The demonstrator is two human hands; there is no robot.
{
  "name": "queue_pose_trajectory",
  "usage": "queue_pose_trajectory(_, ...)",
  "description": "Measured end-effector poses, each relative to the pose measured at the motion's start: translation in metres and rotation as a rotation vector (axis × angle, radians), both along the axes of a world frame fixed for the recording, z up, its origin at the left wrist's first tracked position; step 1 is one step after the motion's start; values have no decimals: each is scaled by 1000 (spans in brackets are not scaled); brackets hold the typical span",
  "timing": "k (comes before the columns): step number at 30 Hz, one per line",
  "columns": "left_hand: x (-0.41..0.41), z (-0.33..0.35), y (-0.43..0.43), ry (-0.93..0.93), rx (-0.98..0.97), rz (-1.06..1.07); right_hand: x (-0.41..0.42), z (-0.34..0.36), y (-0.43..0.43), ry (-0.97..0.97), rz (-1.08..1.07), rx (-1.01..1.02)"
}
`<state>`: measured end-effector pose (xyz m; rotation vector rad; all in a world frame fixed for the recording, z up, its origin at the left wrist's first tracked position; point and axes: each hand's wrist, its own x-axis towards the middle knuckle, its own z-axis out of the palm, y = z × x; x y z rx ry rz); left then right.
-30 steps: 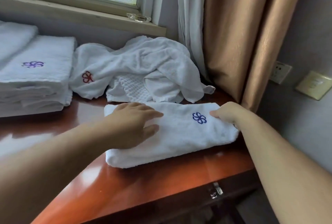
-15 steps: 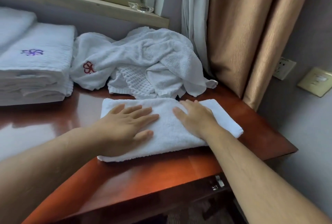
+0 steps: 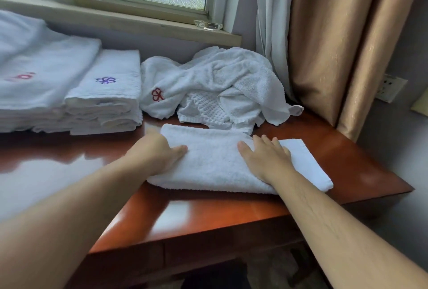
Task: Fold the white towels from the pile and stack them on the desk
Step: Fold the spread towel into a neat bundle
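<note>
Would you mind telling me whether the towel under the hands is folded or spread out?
Folded: the towel lies as a thick narrow strip with a rounded, doubled front edge, both hands on it.
</note>
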<state>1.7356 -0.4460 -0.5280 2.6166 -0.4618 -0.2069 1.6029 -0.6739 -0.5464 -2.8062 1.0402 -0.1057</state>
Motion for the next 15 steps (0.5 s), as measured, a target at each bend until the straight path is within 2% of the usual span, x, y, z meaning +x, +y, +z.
queue_pose_trajectory(2, 1, 10, 11, 59, -69, -49, -1, 0, 12, -72, -4, -34)
queue_pose_trajectory(4, 3, 18, 26, 210, -319, -131, -1, 6, 22, -147, -4, 12)
queue_pose_trajectory(6, 0, 27, 45, 246, -513, -242, 0, 15, 30, -201, 68, 124)
queue_pose_trajectory(10, 0, 59, 74, 103, -530, -379, 11, 53, 58, -294, 428, 291)
queue_pose_trajectory(15, 1, 114, 116, -97, -408, -485, 46, 113, 99, -234, 652, 439)
